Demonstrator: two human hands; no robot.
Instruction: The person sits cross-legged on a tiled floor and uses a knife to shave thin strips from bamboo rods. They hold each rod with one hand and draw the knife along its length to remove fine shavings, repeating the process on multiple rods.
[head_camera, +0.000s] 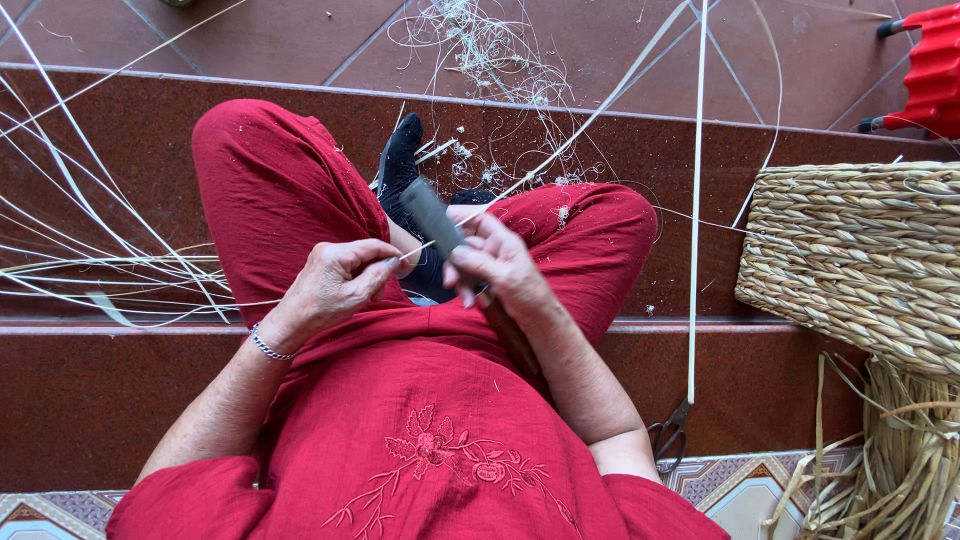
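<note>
I sit on red steps in red clothes, knees apart. My right hand (497, 262) grips a knife (435, 222) with a dark broad blade pointing up and away and a brown wooden handle running back under my wrist. My left hand (335, 280) pinches the near end of a thin pale cane strip (560, 150), which runs from my fingers across the blade and away to the upper right. The blade rests against the strip just beside my left fingertips. A silver bracelet sits on my left wrist.
Several long pale cane strips (100, 250) fan over the steps at left. Fine shavings (490, 60) litter the tiles ahead. A woven basket (860, 260) stands at right above loose straw (890, 460); scissors (668, 440) lie by my right elbow. A red plastic object (930, 75) sits top right.
</note>
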